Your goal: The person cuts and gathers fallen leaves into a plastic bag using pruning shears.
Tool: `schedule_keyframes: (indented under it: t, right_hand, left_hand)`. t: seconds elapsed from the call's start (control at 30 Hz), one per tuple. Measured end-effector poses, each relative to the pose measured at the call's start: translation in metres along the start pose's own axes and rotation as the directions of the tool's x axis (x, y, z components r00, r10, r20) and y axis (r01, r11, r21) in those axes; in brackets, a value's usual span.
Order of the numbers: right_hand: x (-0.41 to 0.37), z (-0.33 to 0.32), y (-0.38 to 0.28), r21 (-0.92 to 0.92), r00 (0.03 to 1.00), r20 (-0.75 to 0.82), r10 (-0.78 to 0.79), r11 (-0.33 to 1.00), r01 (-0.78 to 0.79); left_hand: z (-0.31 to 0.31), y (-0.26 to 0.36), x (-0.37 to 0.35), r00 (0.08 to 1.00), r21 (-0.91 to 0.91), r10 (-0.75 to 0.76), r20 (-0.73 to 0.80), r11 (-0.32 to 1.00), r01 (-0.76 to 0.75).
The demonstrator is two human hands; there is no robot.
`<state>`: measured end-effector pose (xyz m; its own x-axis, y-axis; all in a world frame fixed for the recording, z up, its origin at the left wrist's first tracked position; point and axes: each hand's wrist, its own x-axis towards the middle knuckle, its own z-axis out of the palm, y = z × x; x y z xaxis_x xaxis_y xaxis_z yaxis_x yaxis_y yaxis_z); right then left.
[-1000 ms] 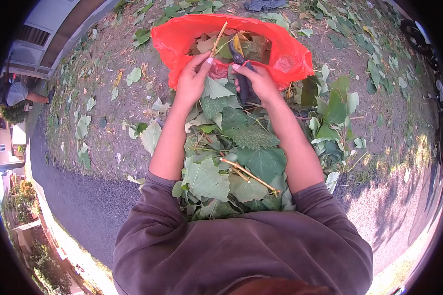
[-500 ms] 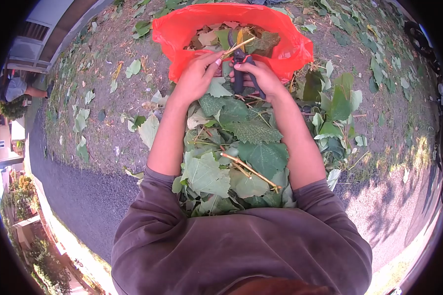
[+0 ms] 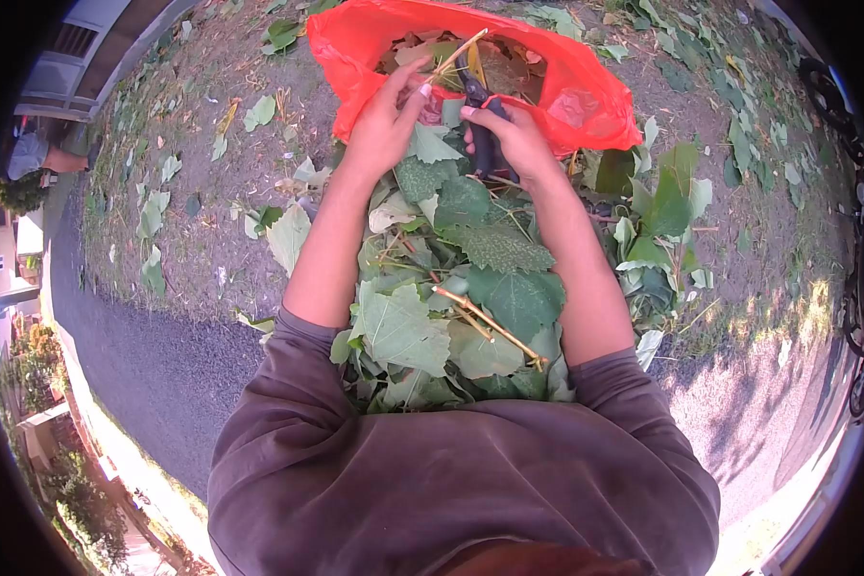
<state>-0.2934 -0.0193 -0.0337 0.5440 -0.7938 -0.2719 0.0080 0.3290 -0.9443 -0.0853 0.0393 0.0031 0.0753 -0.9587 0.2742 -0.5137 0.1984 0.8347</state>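
Observation:
My left hand (image 3: 387,120) pinches a thin pale stem (image 3: 459,55) over the mouth of a red plastic bag (image 3: 355,53). My right hand (image 3: 520,142) is closed around dark-handled pruning shears (image 3: 483,130), whose blades point up toward the stem. Cut leaves and bits of stem lie inside the open bag. Below my hands, between my forearms, is a heap of large green leaves (image 3: 403,331), with a brown forked twig (image 3: 490,322) on top. Whether the blades touch the stem is hard to make out.
Loose leaves are scattered over the bare soil (image 3: 230,173) on both sides. A leafy clump (image 3: 667,206) stands right of my right forearm. Grey asphalt (image 3: 154,374) runs nearer my body. Part of another person (image 3: 43,156) shows at the far left, and wheels (image 3: 826,96) at the far right.
Both hands have shifted slightly, and the stem is now raised higher over the bag. The bag's right side has moved right and its rim sits differently. The shears' handles appear closer together.

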Motion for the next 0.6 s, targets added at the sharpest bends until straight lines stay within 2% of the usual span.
schedule_keyframes:
  t: [0.07, 0.27, 0.3, 0.37, 0.47, 0.6]
  right_hand:
    - [-0.0029, 0.0029, -0.002, 0.115, 0.998, 0.035, 0.052, 0.992, -0.056]
    - [-0.0025, 0.0041, 0.0015, 0.066, 0.997, 0.082, 0.017, 0.998, -0.022]
    - [-0.0027, 0.0042, 0.0013, 0.067, 0.997, 0.081, 0.018, 0.997, -0.024]
    - [-0.0032, 0.0039, 0.0007, 0.086, 0.996, 0.086, 0.018, 0.996, -0.026]
    - [0.0009, 0.0002, 0.004, 0.153, 0.995, 0.099, 0.033, 0.987, -0.048]
    - [-0.002, 0.0038, 0.002, 0.165, 0.997, 0.077, 0.031, 0.985, -0.044]
  left_hand:
    - [0.0012, -0.0065, 0.0024, 0.996, -0.141, -0.037, -0.078, 0.99, 0.025]
    - [-0.001, -0.0107, 0.0066, 0.993, -0.267, -0.04, -0.112, 0.964, 0.009]
    - [-0.0021, -0.0105, 0.0062, 0.993, -0.267, -0.042, -0.112, 0.964, 0.01]
    - [-0.0043, -0.01, 0.0054, 0.991, -0.187, -0.128, -0.028, 0.975, 0.12]
    - [-0.0019, -0.0122, 0.004, 0.996, -0.178, -0.086, 0.03, 0.98, 0.09]
    - [-0.0025, -0.0068, 0.0027, 0.992, -0.142, -0.126, 0.018, 0.982, 0.127]
